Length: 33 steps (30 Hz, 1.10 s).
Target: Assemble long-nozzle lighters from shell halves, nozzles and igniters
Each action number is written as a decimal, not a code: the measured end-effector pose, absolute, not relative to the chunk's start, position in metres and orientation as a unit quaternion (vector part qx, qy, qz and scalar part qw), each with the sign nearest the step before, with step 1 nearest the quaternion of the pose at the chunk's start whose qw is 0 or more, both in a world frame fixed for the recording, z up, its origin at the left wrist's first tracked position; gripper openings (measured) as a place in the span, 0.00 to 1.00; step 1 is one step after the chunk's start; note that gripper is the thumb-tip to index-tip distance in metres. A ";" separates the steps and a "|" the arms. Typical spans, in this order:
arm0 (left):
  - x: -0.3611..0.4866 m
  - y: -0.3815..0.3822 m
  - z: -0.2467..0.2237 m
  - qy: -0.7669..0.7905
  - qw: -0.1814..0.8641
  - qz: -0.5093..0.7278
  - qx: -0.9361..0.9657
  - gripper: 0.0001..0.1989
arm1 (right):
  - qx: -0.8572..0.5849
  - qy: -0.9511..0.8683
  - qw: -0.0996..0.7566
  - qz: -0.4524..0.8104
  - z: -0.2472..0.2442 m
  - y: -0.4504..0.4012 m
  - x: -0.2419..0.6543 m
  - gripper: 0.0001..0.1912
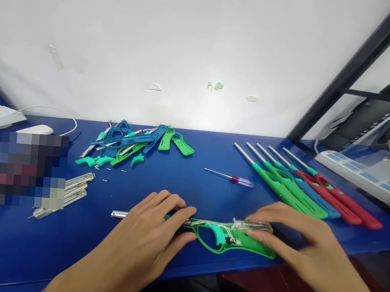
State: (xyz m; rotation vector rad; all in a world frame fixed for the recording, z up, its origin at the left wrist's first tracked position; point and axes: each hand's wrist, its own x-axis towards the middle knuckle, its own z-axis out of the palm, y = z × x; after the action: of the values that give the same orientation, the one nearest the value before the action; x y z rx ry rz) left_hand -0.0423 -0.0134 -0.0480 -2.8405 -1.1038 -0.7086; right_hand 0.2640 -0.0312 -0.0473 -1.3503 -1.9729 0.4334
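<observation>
At the left side of the blue bench (pixel 4 257), several clear tanks (pixel 74 196) lie side by side; behind them, near the wall (pixel 203 38), there is a heap of blue and green parts (pixel 154 138), with some metal tubes among them; the left hand (pixel 154 228) has its fingers bent and gripping the neck of a green half-shell (pixel 251 245), from which a metal tube (pixel 118 214) comes out to the left; this half-shell lies near the front edge, its inside facing up, with a turquoise trigger (pixel 218 234) and white wires (pixel 231 232) in it; behind it lies a screwdriver (pixel 242 181); the right hand (pixel 309 238) pinches a clear tank (pixel 252 226) over the handle part; farther right, five long lighters (pixel 308 190) lie in a row, beside a white power strip (pixel 361 172).
</observation>
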 end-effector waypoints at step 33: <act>-0.044 -0.006 -0.055 -0.321 -0.062 -0.246 -0.912 0.06 | -0.484 -0.795 0.324 0.171 -0.049 -0.040 0.265 0.06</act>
State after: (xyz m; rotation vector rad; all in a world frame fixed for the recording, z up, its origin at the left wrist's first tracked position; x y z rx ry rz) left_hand -0.0439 -0.0063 -0.0553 -2.9864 -1.0495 -0.8067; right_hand 0.2655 -0.0403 -0.0488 -1.2710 -2.0845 0.4479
